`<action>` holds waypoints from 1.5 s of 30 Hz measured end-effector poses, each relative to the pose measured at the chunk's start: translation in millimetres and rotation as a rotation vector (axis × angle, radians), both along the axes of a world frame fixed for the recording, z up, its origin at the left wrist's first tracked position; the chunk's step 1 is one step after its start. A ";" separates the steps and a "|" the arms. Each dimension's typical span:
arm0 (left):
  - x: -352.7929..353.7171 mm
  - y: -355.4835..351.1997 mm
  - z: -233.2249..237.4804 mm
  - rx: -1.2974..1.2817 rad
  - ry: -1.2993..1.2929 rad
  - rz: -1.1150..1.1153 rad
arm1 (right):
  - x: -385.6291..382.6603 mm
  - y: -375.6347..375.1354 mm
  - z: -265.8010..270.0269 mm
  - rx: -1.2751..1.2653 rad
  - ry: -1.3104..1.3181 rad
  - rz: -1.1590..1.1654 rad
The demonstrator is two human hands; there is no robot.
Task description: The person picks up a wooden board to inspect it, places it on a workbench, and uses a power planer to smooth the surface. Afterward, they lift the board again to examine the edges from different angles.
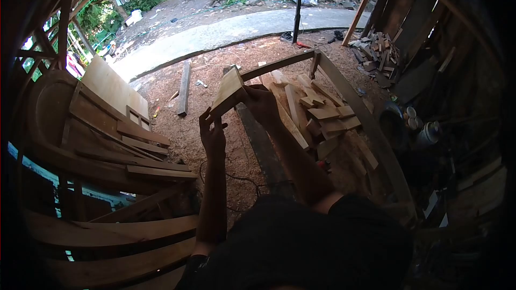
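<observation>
A short, pale wooden board is held up tilted in front of me, between my two hands. My right hand grips its right edge, with the fingers closed on the wood. At the lower left corner, my left hand supports the board with its fingertips, the thumb standing apart. Below the board runs a long dark beam, partly hidden by my right forearm. Several cut wood pieces lie in a loose pile to the right of my right hand.
A wooden frame curves around the pile on the right. Planks and panels lean at the left. A dark plank lies on the sawdust-covered ground. A black cable runs near my left forearm, and a post stands ahead.
</observation>
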State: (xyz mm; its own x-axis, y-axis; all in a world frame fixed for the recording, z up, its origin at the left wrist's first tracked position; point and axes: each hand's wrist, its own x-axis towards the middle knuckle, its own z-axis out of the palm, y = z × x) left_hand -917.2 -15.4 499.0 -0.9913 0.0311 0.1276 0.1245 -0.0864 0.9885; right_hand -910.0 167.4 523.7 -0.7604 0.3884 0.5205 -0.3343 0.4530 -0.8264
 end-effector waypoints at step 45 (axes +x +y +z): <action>-4.4 -4.7 9.4 -0.044 0.006 -0.013 | 20.0 -17.2 6.8 -0.231 -0.022 -0.138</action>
State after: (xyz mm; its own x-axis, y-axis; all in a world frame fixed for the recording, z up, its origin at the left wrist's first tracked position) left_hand -921.6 -20.1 508.3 -0.9901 0.0497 0.1313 0.1291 -0.0446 0.9906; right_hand -890.0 150.2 530.4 -0.7021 0.5961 0.3897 -0.2631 0.2914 -0.9197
